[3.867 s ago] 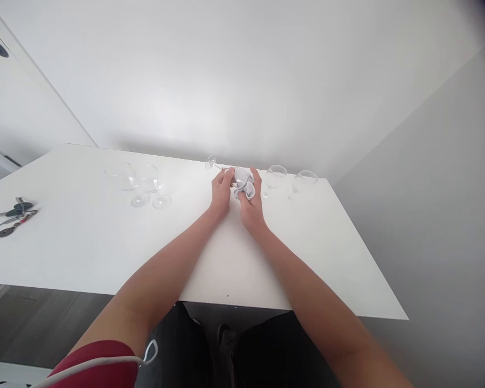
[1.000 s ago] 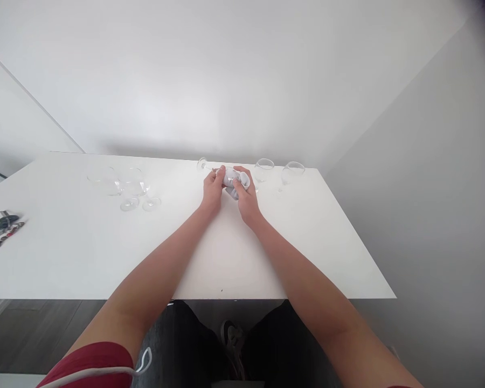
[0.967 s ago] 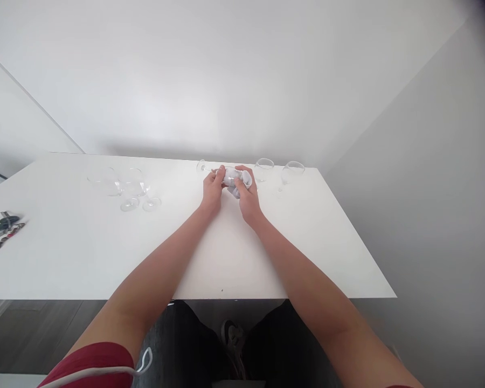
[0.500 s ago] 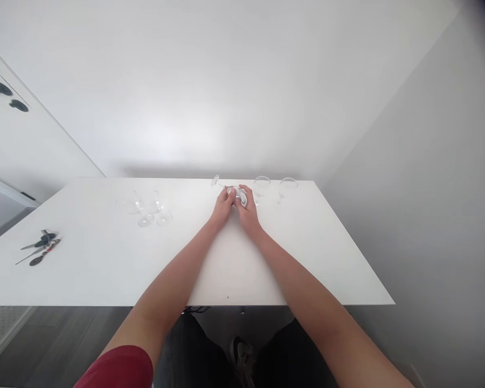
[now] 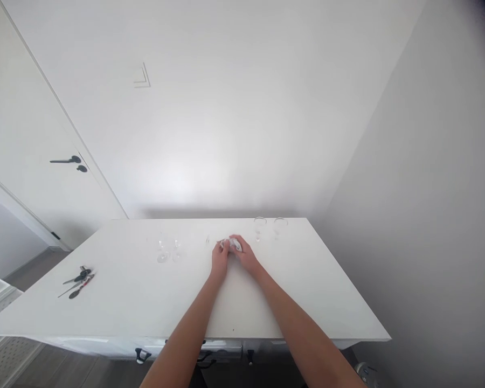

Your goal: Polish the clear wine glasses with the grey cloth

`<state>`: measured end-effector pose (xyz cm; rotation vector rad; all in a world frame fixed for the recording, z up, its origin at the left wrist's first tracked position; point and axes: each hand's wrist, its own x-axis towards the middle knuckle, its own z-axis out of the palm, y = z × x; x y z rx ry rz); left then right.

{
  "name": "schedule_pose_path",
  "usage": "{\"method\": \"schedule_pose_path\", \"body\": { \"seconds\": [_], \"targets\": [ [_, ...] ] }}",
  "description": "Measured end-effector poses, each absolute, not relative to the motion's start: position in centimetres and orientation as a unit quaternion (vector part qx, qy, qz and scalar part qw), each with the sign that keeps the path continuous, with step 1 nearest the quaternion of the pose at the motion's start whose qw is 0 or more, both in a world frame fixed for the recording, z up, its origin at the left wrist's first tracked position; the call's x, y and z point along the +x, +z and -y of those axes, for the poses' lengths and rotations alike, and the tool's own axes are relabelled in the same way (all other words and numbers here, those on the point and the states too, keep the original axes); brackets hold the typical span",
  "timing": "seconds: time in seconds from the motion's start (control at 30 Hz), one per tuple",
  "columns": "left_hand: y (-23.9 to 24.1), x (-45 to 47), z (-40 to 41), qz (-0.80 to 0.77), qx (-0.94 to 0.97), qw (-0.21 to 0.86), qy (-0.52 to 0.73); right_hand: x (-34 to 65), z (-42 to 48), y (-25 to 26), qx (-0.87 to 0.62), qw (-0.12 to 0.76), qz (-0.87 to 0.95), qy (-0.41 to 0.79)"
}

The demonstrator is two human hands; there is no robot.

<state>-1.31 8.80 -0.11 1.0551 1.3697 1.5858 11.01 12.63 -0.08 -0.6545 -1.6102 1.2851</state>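
A clear stemmed glass lies sideways between my hands over the table, its faint foot [image 5: 207, 240] pointing left. My left hand [image 5: 219, 260] is closed round the glass near the stem and bowl. Around the bowl end, the fingers of my right hand [image 5: 246, 255] are curled. A crumpled white piece [image 5: 235, 244], like cloth or paper, shows between the hands at the bowl. Fingers partly hide both the bowl and the white piece. Just behind and right of my hands stand two clear stemmed glasses, the nearer one [image 5: 260, 229] and one farther right [image 5: 281, 229].
Left of my hands, more clear stemmed glasses [image 5: 162, 257] rest on the white table [image 5: 125, 307]. Dark-handled cutlery [image 5: 81, 280] lies in a small pile at the far left. The wall [image 5: 226, 134] borders the table's back edge. A door handle [image 5: 70, 160] shows at left.
The camera view has tilted up, so the table sits lower and more wall and door show. My hands still hold the glass, whose foot now points level to the left.
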Motion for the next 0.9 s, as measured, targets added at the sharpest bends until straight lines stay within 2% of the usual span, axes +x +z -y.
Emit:
{"method": "schedule_pose_path", "body": {
  "seconds": [0.07,0.27,0.37,0.47,0.53,0.7,0.9],
  "targets": [
    [-0.4,-1.5,-6.6,-0.567,0.432,0.368,0.597,11.5,-11.7,0.0,-0.263,0.470,0.655,0.530],
    [-0.3,-1.4,-1.9,-0.601,0.466,0.369,0.534,13.6,-9.8,-0.2,-0.377,0.584,0.495,0.522],
    [0.1,-1.1,-0.7,-0.649,0.512,0.218,0.519,14.2,-8.7,0.1,-0.388,0.601,0.475,0.512],
    [0.0,-0.6,-0.4,-0.640,0.599,0.024,0.481,14.6,-7.4,0.8,-0.369,0.579,0.501,0.527],
    [-0.4,-0.3,-0.6,-0.620,0.662,-0.044,0.420,14.9,-6.6,1.2,-0.348,0.558,0.515,0.551],
    [-1.7,-0.6,-0.8,-0.657,0.688,-0.098,0.293,15.4,-5.2,1.7,-0.315,0.562,0.470,0.603],
    [-1.9,-1.8,0.0,-0.668,0.689,-0.133,0.249,15.0,-4.6,1.4,-0.329,0.489,0.511,0.626]
  ]
}}
